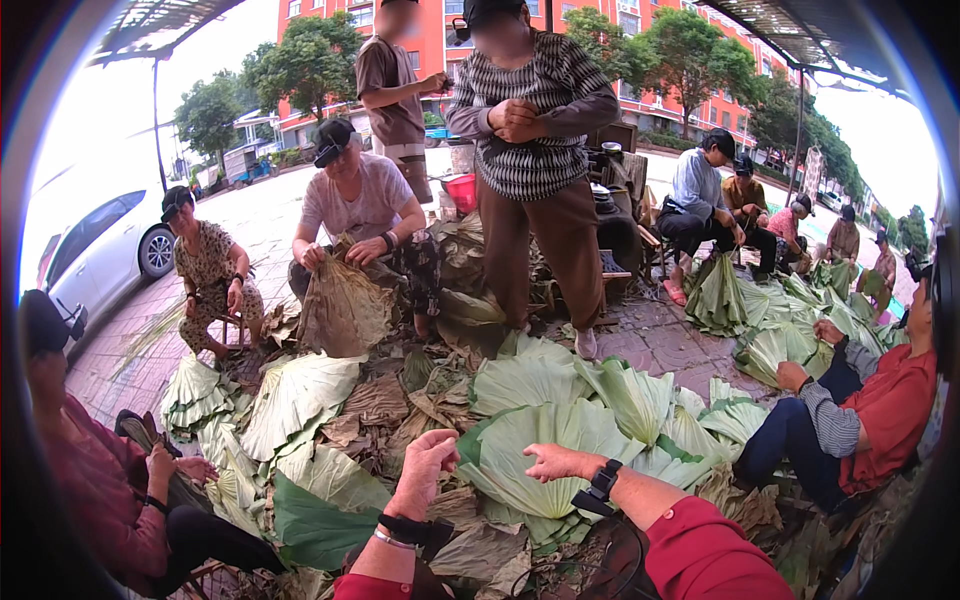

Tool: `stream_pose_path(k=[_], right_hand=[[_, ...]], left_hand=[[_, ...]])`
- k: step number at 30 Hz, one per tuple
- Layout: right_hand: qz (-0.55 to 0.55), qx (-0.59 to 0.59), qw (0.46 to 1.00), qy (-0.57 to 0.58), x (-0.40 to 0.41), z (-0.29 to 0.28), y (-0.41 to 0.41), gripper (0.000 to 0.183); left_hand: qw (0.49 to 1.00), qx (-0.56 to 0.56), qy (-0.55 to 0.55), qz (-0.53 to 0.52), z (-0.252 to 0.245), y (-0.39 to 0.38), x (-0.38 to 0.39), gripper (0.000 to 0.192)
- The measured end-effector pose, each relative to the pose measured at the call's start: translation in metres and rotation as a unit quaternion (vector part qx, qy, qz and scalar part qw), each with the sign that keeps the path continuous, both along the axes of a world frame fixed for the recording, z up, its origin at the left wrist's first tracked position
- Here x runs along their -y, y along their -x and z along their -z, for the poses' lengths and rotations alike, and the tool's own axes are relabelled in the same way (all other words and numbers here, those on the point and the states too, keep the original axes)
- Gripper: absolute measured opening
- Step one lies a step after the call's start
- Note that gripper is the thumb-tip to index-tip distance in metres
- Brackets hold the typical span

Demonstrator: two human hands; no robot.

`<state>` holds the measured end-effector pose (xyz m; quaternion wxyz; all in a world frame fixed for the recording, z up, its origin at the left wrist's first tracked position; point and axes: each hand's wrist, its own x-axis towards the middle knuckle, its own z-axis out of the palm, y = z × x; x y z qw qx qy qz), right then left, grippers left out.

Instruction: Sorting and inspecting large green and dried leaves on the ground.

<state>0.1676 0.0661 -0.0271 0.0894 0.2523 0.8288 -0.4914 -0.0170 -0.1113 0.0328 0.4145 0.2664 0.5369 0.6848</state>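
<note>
My left hand [429, 461] is raised over the leaf pile with its fingers curled in; I see nothing in it. To its right, my right hand [559, 462] points leftward, index finger stretched out and the lower fingers partly bent, also without a visible object. Below the right hand spreads a large pale-green lotus leaf [547, 495], lying on a stack of similar leaves. Brown dried leaves [472, 540] lie under and between my hands. A darker green leaf [319, 521] rests to the left of my left forearm. Both wrists wear black bands.
Seated people surround the pile: one in pink [112, 480] at left, one in red [885, 412] at right. Another person [360, 202] holds a big dried leaf [349, 304]. A standing person [532, 112] is ahead. A black cable [570, 564] runs near my lap.
</note>
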Motion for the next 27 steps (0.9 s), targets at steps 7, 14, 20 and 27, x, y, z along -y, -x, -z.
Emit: stream_pose_path(k=[7, 14, 20, 27], right_hand=[[-0.004, -0.022, 1.0, 0.01, -0.001, 0.0033, -0.0003, 0.056], [-0.004, -0.02, 1.0, 0.021, -0.0019, 0.0087, 0.0008, 0.056], [-0.004, 0.005, 1.0, 0.01, -0.0015, 0.003, 0.0012, 0.057], [-0.004, -0.011, 0.999, 0.034, -0.001, 0.0041, 0.0021, 0.057]], left_hand=[[1.0, 0.008, -0.007, 0.01, -0.0008, -0.0002, 0.0006, 0.019], [1.0, 0.0, -0.004, 0.004, -0.0008, 0.0004, 0.0003, 0.017], [1.0, 0.019, 0.003, 0.007, -0.0024, -0.0016, -0.0033, 0.019], [1.0, 0.013, -0.014, 0.02, 0.0008, -0.0038, -0.0088, 0.019]])
